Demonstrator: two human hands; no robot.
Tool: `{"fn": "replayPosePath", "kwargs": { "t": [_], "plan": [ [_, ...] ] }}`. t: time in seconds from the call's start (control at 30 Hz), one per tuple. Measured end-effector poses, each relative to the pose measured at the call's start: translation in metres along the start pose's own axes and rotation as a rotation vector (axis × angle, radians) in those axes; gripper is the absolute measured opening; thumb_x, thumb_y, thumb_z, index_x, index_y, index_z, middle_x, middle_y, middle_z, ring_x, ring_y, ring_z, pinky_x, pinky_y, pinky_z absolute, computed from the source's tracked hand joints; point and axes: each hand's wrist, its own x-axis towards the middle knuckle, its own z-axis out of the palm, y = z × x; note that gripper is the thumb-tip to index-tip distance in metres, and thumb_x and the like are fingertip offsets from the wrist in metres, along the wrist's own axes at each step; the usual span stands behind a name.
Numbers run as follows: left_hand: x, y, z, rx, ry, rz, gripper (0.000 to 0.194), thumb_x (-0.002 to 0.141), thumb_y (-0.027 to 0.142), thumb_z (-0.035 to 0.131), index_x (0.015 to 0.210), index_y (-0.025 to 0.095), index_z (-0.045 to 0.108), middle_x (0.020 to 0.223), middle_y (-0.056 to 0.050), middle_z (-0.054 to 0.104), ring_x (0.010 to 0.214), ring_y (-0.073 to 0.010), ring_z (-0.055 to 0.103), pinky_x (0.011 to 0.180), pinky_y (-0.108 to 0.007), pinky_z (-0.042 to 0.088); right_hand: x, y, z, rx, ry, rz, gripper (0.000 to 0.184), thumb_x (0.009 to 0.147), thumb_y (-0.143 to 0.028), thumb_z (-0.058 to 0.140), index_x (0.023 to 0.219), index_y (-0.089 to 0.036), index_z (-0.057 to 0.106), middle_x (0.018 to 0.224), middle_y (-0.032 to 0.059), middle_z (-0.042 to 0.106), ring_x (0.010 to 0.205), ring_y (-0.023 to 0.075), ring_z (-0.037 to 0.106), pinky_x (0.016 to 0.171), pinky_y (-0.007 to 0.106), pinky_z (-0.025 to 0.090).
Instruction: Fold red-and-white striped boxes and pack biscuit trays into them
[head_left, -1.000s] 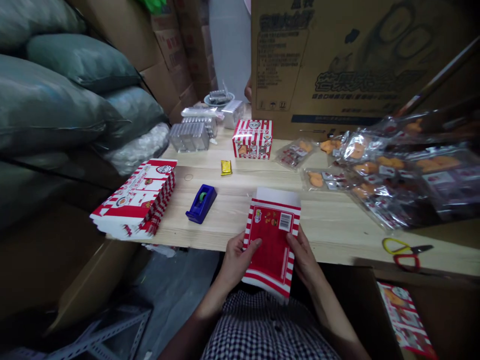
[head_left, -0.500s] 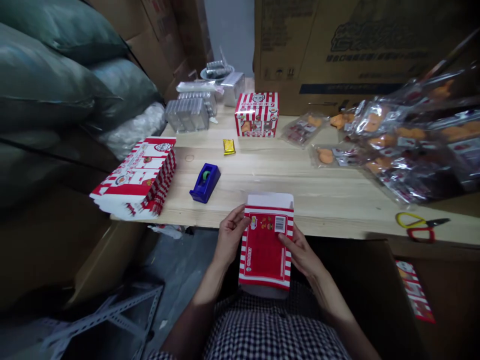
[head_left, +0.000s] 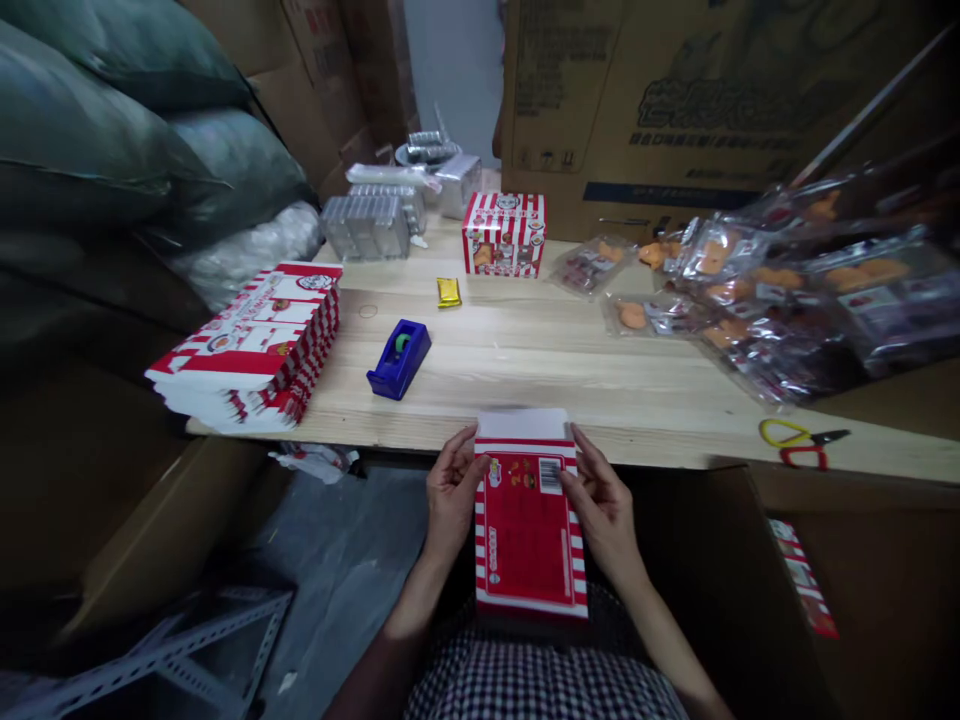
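Several sacks [head_left: 97, 150], upper left, cut off by frame | left hand [head_left: 450, 495] clamped on red striped carton [head_left: 529, 540], lower centre; right hand [head_left: 609, 505] on its other edge; both partly hidden behind | packets [head_left: 780, 310], right, overlapping, labels illegible

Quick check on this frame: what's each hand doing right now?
Left hand: closed on the red-and-white box, gripping its left edge.
Right hand: closed on the same box, at its right edge.

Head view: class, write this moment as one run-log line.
left hand: holds carton, left edge; right hand: holds carton, right edge; carton: barcode showing; tape dispenser: on table
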Motion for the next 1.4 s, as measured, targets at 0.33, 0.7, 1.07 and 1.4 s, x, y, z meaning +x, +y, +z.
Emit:
{"fn": "replayPosePath", "kwargs": {
  "t": [0.33,0.7,1.07,1.4],
  "plan": [
    [-0.012,0.033,-0.011,0.199,-0.145,0.011,0.023,0.09,0.037,0.064,0.104,0.02,0.066,0.088,-0.001,0.068,0.076,-0.0132,0.06,0.07,-0.021,0.045,0.006,-0.016,-0.019,-0.173,-0.19,-0.003,0.017,0.092,-0.034,0.068,0.107,-0.028,0.066,0.097,0.0008,0.071,0.086,0.0142,0.066,0.08,0.025,0.053],
    [0.025,0.056,-0.01,0.469,-0.321,0.021,0.028,0.093,0.04,0.058,0.083,0.015,0.065,0.076,-0.001,0.059,0.072,-0.013,0.051,0.067,-0.022,0.041,0.049,-0.026,-0.019,-0.165,-0.247,0.096,0.018,0.087,-0.04,0.072,0.091,-0.022,0.069,0.083,-0.0005,0.07,0.073,0.0136,0.062,0.069,0.026,0.047],
    [0.0,0.029,-0.011,0.261,-0.174,-0.092,0.023,0.084,0.036,0.072,0.08,0.015,0.065,0.076,0.0,0.066,0.07,-0.0115,0.058,0.069,-0.021,0.046,0.025,-0.001,-0.024,-0.138,-0.061,0.152,0.021,0.079,-0.042,0.079,0.077,-0.022,0.074,0.08,0.0022,0.075,0.07,0.0169,0.064,0.068,0.03,0.049],
    [0.01,0.042,0.004,-0.168,-0.282,-0.463,0.052,0.076,0.019,0.075,0.127,0.015,0.066,0.117,-0.013,0.074,0.097,-0.0226,0.072,0.088,-0.032,0.054,0.033,-0.016,-0.025,0.178,-0.137,0.407,0.065,0.075,-0.027,0.082,0.136,-0.03,0.058,0.097,0.0012,0.077,0.081,0.0177,0.071,0.078,0.032,0.056]
  ]
}}
